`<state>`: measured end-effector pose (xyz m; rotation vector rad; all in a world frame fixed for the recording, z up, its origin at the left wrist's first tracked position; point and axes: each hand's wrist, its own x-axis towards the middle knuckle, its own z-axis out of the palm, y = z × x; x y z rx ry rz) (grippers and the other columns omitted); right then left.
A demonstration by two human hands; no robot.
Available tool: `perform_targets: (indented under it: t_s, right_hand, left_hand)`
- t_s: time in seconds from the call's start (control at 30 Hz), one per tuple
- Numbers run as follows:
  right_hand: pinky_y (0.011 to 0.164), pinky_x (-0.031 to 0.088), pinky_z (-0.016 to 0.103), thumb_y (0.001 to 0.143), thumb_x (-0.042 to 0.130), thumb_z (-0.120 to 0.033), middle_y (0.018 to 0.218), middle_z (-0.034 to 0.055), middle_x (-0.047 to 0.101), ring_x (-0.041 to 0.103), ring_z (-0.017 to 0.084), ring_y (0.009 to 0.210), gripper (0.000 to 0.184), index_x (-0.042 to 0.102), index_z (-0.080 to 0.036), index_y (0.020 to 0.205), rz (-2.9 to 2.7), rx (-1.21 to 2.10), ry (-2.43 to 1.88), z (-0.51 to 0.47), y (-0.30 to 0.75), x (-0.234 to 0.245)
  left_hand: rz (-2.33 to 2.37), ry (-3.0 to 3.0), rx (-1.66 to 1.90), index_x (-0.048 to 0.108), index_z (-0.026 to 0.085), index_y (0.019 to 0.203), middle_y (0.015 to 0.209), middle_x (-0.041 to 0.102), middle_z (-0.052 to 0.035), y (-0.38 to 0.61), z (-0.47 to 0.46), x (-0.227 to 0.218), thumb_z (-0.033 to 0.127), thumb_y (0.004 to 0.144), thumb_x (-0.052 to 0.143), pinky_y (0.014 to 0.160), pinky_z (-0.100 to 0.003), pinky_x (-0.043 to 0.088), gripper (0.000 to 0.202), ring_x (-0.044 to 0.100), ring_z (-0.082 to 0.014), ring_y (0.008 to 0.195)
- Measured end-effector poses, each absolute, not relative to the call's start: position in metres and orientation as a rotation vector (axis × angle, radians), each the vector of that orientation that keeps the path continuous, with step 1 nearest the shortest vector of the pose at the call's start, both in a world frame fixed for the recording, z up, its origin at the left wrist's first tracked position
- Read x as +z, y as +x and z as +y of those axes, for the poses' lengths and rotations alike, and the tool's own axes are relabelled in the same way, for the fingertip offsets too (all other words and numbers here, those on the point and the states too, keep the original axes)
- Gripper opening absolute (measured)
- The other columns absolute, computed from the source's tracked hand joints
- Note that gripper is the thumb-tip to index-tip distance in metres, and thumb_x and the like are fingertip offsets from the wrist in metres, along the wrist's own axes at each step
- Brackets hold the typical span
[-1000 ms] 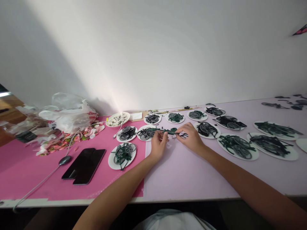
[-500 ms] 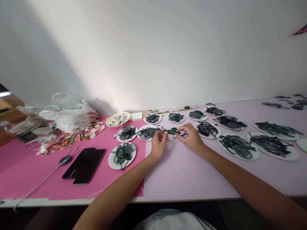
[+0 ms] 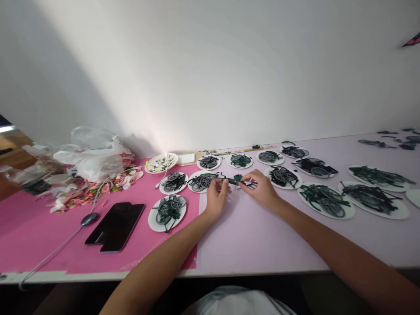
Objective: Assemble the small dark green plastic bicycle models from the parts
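Both hands hold a small dark green toy bicycle frame (image 3: 233,179) between them, above the lilac part of the table. My left hand (image 3: 217,197) pinches its left end, with thumb and fingers closed. At the other end, my right hand (image 3: 261,189) grips it between thumb and fingertips; thin dark rods show beside the fingers. Just behind my left hand lies a plate of black wheels and parts (image 3: 201,181). Another plate of black parts (image 3: 284,177) stands to the right of my right hand. Fine details at the fingertips are too small to tell.
Several more plates hold dark parts, including a plate of green parts (image 3: 167,213) and a plate at right (image 3: 324,200). On the pink side lie dark phones (image 3: 114,227), a cable with a round grey piece (image 3: 89,218), pink petals (image 3: 83,194) and a plastic bag (image 3: 98,159).
My right fingers have shifted slightly at the right end of the frame, and the frame has tilted a little. Both hands stay in about the same place.
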<state>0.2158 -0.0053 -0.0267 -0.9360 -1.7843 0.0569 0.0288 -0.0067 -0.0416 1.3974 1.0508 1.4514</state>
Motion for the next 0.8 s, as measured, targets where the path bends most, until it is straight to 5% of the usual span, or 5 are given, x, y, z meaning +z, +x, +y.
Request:
perform_targets:
  t_s: [0.8]
  right_hand:
    - [0.072,0.057,0.039,0.093,0.070,-0.032,0.085,0.0059,0.071,0.066,0.025,0.086,0.009,0.069,-0.025,0.087,-1.866,0.127,-0.910,0.0000,0.2186,-0.0332]
  left_hand:
    - [1.044,1.416,1.473,0.052,0.020,0.093,0.075,0.066,-0.0019,0.0282,-0.0040,-0.0441,0.067,0.090,0.060,0.063,-0.029,0.050,0.048,0.065,-0.0160,0.065]
